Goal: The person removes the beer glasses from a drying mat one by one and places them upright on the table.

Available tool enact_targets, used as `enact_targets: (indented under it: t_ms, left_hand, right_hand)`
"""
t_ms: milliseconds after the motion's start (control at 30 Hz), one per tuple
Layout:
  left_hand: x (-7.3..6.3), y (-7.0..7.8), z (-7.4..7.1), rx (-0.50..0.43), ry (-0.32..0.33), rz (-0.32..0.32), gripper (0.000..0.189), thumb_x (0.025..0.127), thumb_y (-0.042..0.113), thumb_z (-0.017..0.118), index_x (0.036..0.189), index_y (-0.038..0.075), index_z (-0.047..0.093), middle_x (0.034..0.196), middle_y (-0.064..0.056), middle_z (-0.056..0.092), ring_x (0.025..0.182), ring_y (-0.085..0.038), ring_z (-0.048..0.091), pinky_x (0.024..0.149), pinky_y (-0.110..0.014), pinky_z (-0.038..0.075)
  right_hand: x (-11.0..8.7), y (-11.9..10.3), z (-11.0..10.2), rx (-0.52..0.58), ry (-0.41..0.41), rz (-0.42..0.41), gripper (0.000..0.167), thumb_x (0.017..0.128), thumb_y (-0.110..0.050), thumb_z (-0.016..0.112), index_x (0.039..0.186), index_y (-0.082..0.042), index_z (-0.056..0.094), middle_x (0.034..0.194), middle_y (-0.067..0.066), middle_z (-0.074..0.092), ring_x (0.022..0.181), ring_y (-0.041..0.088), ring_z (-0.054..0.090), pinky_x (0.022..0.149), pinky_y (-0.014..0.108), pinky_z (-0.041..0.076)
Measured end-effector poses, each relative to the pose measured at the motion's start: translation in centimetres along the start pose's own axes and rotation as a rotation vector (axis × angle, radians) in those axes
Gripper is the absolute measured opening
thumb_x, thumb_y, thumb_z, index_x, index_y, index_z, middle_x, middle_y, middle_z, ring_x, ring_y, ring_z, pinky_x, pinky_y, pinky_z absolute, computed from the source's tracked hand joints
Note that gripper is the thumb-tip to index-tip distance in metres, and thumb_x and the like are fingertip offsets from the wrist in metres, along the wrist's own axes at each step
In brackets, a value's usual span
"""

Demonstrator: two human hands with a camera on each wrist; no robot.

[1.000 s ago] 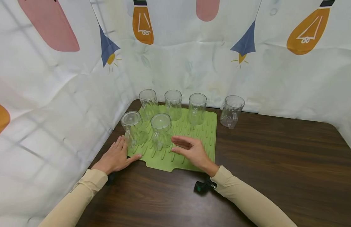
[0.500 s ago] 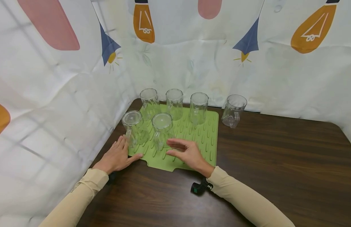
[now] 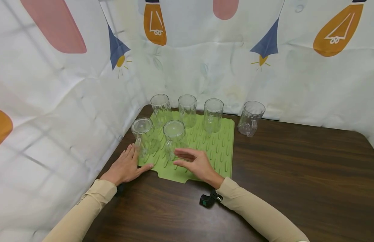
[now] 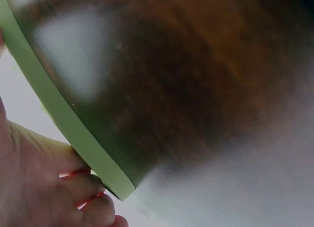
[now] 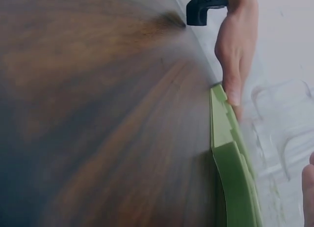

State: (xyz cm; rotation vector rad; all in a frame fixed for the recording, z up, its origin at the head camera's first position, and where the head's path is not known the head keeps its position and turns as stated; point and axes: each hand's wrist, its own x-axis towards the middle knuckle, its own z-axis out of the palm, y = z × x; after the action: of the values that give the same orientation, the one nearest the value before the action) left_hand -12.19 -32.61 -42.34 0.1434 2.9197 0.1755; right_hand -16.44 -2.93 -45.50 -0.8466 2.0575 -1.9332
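Observation:
In the head view my left hand (image 3: pixel 124 165) lies at the front left corner of a green drying mat (image 3: pixel 177 174), fingers straight and thumb over the mat's edge. Its fingertips are right beside an upside-down glass mug (image 3: pixel 146 139). In the left wrist view the fingers (image 4: pixel 81 187) touch the mat's rim. A second upside-down glass mug (image 3: pixel 174 134) stands to the right of the first. My right hand (image 3: pixel 197 164) hovers low over the mat with loosely bent fingers, thumb apart and nothing between. Its fingertips overlap that mug's lower part in the head view.
Three glass mugs, one of them (image 3: pixel 213 116) nearest the right, stand along the back of the mat. Another glass mug (image 3: pixel 251 119) stands on the dark wooden table (image 3: pixel 301 168) to the mat's right. A printed curtain (image 3: pixel 199 67) hangs behind and at the left.
My right hand has moved left and slightly down, towards the front of the second upside-down mug. The left hand keeps its place at the mat corner. The head view has shifted slightly.

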Motion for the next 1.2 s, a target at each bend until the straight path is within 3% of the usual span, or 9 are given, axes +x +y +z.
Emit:
enact_targets:
  t_ms: [500, 733, 1200]
  left_hand:
    - [0.1, 0.2, -0.1, 0.020, 0.018, 0.011, 0.107, 0.100, 0.069, 0.048, 0.156, -0.019, 0.024, 0.166, -0.041, 0.016, 0.157, -0.054, 0.016, 0.129, -0.066, 0.020]
    - [0.0, 0.4, -0.3, 0.009, 0.011, 0.007, 0.107, 0.100, 0.069, 0.048, 0.156, -0.019, 0.024, 0.166, -0.041, 0.015, 0.157, -0.055, 0.015, 0.128, -0.067, 0.019]
    - [-0.1, 0.1, -0.1, 0.011, 0.006, 0.004, 0.106, 0.100, 0.069, 0.049, 0.155, -0.019, 0.026, 0.165, -0.042, 0.015, 0.156, -0.056, 0.016, 0.128, -0.067, 0.020]
  right_hand:
    - [1.1, -0.7, 1.0, -0.053, -0.031, 0.036, 0.048, 0.094, -0.028, 0.079, 0.139, -0.018, 0.067, 0.138, 0.006, 0.071, 0.128, 0.021, 0.069, 0.105, 0.024, 0.057]
    - [1.3, -0.7, 1.5, -0.040, -0.034, 0.010, 0.043, 0.096, -0.025, 0.075, 0.138, -0.015, 0.068, 0.137, 0.008, 0.071, 0.122, 0.026, 0.072, 0.098, 0.022, 0.060]
    - [1.3, -0.6, 2.0, -0.081, -0.055, -0.020, 0.033, 0.097, -0.023, 0.074, 0.126, -0.009, 0.076, 0.124, 0.006, 0.078, 0.106, 0.017, 0.077, 0.079, 0.021, 0.062]
